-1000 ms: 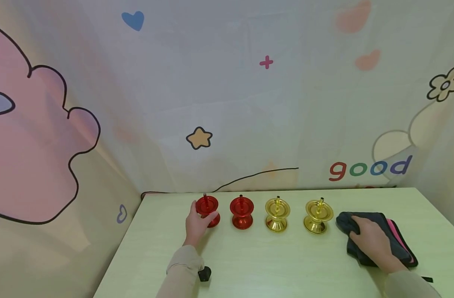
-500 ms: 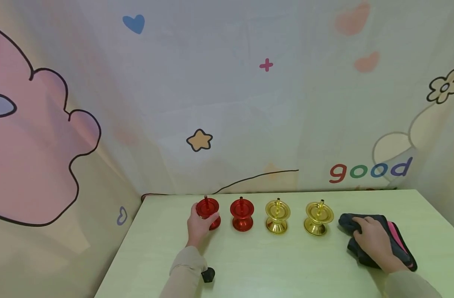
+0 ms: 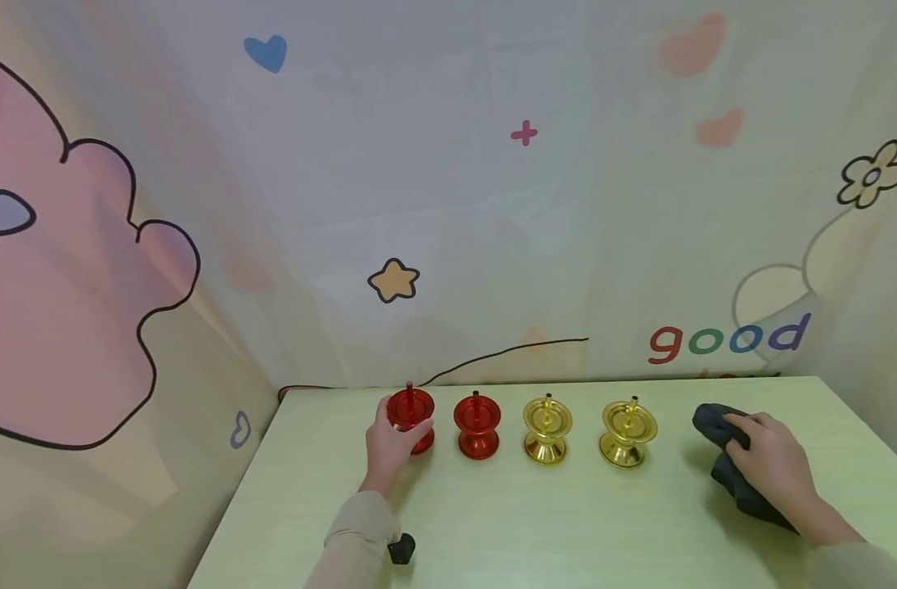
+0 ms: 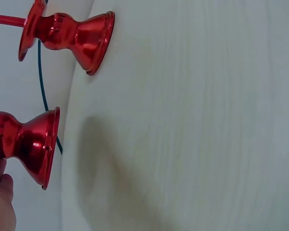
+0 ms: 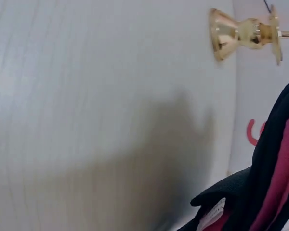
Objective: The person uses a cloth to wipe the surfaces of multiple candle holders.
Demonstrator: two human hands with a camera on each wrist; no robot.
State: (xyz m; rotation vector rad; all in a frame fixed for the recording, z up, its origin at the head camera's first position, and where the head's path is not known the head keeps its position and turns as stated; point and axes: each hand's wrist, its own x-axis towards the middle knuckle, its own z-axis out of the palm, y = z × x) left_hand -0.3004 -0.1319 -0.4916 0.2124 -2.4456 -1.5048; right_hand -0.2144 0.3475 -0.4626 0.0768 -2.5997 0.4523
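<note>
My left hand (image 3: 391,448) grips the leftmost red candlestick (image 3: 411,405), thumb and fingers round its middle. The left wrist view shows its flared base (image 4: 36,144) off the tabletop, with a shadow below. A second red candlestick (image 3: 478,425) stands upright to its right. At the right, my right hand (image 3: 773,460) holds a folded dark fabric piece (image 3: 719,424) above the table. Its pink lining (image 5: 282,178) and a white label (image 5: 213,214) show in the right wrist view; the kind of article cannot be made out.
Two gold candlesticks, one (image 3: 547,427) in the middle and one (image 3: 628,429) nearer the fabric, stand in line with the red ones on the pale table (image 3: 536,523). A small black object (image 3: 401,549) is beside the left sleeve. A printed curtain (image 3: 463,204) hangs behind.
My right hand has lifted the dark fabric off the table and moved slightly right. The red candlestick in my left hand has risen a little.
</note>
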